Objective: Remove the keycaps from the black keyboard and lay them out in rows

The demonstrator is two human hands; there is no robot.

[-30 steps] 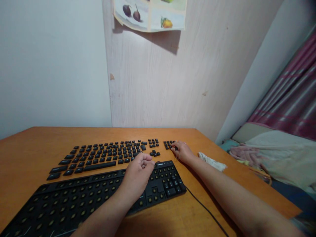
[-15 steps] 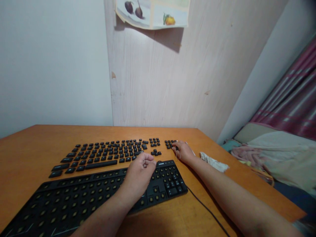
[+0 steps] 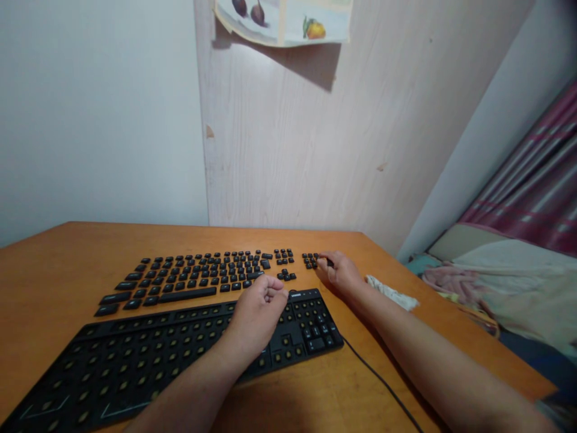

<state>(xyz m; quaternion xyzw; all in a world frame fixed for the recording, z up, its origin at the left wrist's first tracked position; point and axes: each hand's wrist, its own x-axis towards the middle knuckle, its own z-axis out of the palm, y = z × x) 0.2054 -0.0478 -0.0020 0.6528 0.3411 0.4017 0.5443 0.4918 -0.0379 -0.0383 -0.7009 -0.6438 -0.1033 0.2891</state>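
A black keyboard point(image 3: 288, 341), most of its keycaps off, lies across the near part of the desk; several caps sit on its number pad. My left hand point(image 3: 260, 307) is over its middle, fingers curled into a pinch whose contents I cannot make out. Behind the keyboard, loose keycaps point(image 3: 198, 273) are laid out in keyboard order, with a long space bar point(image 3: 188, 294) in the front row. At the far right group of number-pad keycaps point(image 3: 310, 260), my right hand point(image 3: 340, 270) is closed on a small black keycap point(image 3: 330, 263).
A crumpled whitish cloth point(image 3: 391, 293) lies on the wooden desk point(image 3: 288, 400) to the right. The keyboard's cable point(image 3: 378, 377) runs toward the near edge. Behind the desk rises a wall with a picture sheet point(image 3: 288, 21); bedding point(image 3: 487, 282) is at the right.
My right hand has shifted slightly right, and a dark keycap now shows at its fingers. My left hand stays nearly still over the keyboard. The view has shifted a little.
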